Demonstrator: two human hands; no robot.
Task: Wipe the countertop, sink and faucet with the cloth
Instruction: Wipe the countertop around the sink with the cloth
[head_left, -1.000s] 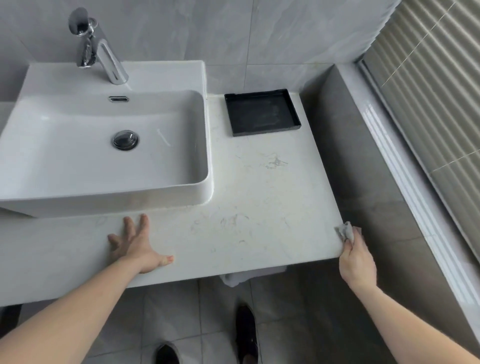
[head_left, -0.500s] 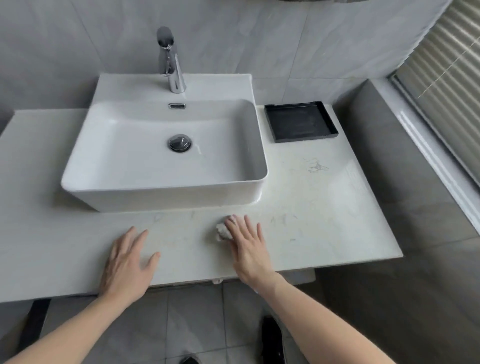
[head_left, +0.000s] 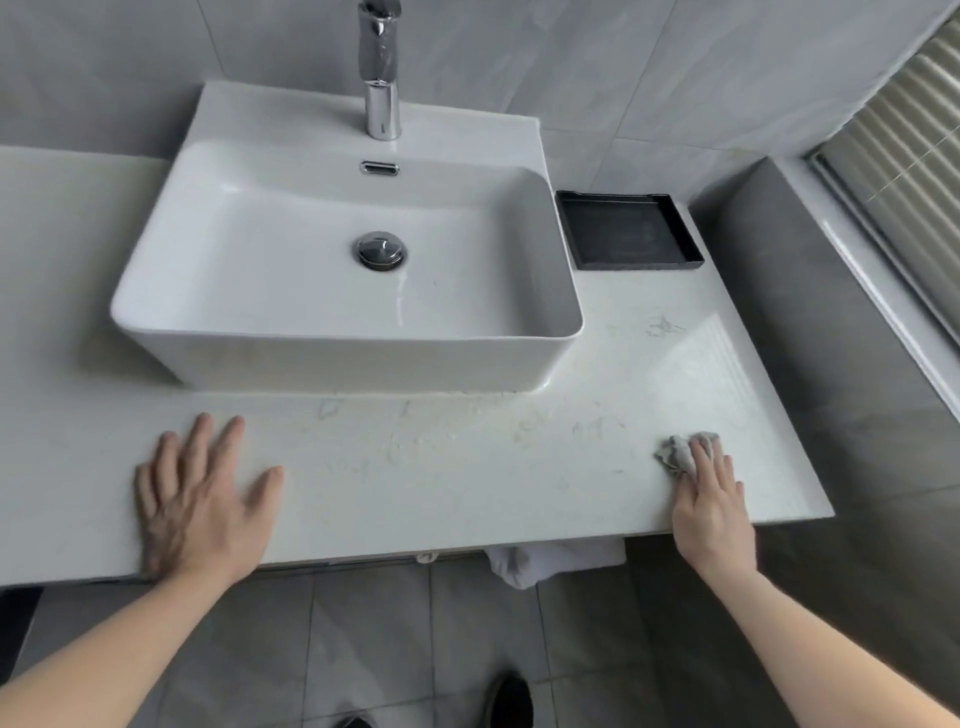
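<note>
Bare forearms, no sleeves on left hand (head_left: 200, 499) or right hand (head_left: 709, 512); dark shoes (head_left: 511, 701).

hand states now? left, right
Left hand: open, flat on the countertop, holding nothing.
Right hand: open, straight fingers pressing the grey cloth onto the countertop.

Bare countertop (head_left: 441, 467) lies between the hands (sink (head_left: 343, 358) blocks behind).
</note>
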